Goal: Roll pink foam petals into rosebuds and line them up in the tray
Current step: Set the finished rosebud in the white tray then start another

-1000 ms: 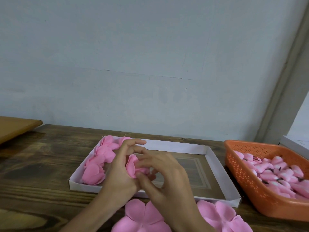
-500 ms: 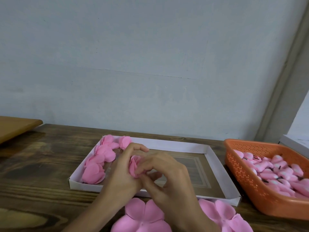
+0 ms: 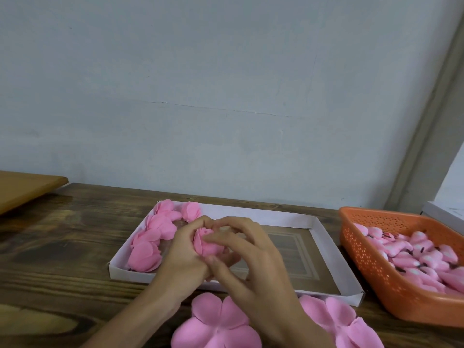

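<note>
— How is the rosebud [image 3: 207, 243] looking?
— Pink, layered foam edges curling tightly inward. It is hovering over the white tray [image 3: 251, 214].
— And the hands?
— The left hand [image 3: 185, 257] and right hand [image 3: 253, 270] are both pinching it, fingers curling round.

table [image 3: 62, 247]: dark wood, below the fingers [image 3: 233, 241] | basket [image 3: 371, 267]: orange, perforated, well right of the fingers | board [image 3: 25, 189]: brown, far left of them | wall [image 3: 226, 96]: plain pale grey-blue, behind them
</note>
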`<state>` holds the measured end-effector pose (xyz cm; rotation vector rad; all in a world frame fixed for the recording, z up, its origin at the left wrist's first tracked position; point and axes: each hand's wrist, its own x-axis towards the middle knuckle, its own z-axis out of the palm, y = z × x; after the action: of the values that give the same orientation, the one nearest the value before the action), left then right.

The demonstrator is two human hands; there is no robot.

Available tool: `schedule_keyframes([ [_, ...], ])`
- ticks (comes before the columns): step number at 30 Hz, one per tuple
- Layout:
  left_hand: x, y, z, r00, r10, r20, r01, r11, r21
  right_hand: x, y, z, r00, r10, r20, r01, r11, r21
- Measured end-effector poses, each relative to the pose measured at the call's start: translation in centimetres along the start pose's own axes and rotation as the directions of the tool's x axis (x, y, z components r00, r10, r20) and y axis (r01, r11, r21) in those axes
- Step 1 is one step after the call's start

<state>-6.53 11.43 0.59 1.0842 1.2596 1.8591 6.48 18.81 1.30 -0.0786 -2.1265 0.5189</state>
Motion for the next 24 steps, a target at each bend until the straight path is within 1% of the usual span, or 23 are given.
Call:
schedule_keyframes([
  [2,0.4,-0.1,-0.2,1.000,-0.023,-0.005,0.022,0.990,-0.142,-0.1,0.1,0.3,1.000,0.005,-0.021,-0.005,1.000,0.010],
  [3,0.6,-0.1,-0.1,0.999,-0.013,-0.029,0.008,0.989,-0.149,-0.1,0.2,0.3,0.999,0.007,-0.032,-0.007,1.000,0.012],
  [4,0.6,-0.2,-0.1,0.998,0.006,-0.059,-0.013,0.992,-0.125,-0.1,0.2,0.3,0.999,0.012,-0.035,-0.011,1.000,0.007],
  [6,0.6,-0.5,-0.3,0.993,0.074,-0.097,-0.073,0.997,0.004,-0.1,0.3,0.1,0.999,0.016,-0.033,-0.017,1.000,-0.023],
  [8,0.7,-0.5,-0.5,0.990,0.102,-0.098,-0.093,0.991,0.098,0.0,0.3,0.1,0.999,0.025,-0.026,-0.026,0.999,-0.037],
  [11,0.8,-0.6,-0.6,0.998,0.054,-0.041,-0.055,0.998,-0.022,-0.1,0.2,0.0,0.996,0.083,0.012,-0.083,0.996,-0.033],
  [13,0.8,-0.4,-0.3,0.998,0.047,-0.046,-0.048,0.999,-0.014,-0.1,0.2,-0.1,0.994,0.100,0.036,-0.099,0.995,-0.033],
  [18,0.4,-0.2,-0.3,0.993,0.103,-0.064,-0.098,0.992,0.079,0.0,0.2,-0.3,0.988,0.111,0.111,-0.108,0.994,-0.031],
  [20,0.3,-0.1,-0.3,0.991,0.111,-0.070,-0.107,0.992,0.063,0.1,0.2,-0.2,0.987,0.115,0.108,-0.119,0.992,0.030],
  [21,0.1,0.0,-0.3,0.989,0.129,-0.069,-0.123,0.989,0.082,0.1,0.2,-0.2,0.987,0.132,0.089,-0.139,0.987,0.084],
  [23,-0.1,0.1,-0.6,0.984,0.172,-0.040,-0.164,0.973,0.163,0.1,0.1,0.0,0.974,0.224,0.041,-0.227,0.944,0.238],
  [24,-0.2,0.2,-0.7,0.984,0.178,-0.031,-0.169,0.967,0.188,0.2,0.0,0.1,0.954,0.296,0.043,-0.292,0.893,0.342],
])
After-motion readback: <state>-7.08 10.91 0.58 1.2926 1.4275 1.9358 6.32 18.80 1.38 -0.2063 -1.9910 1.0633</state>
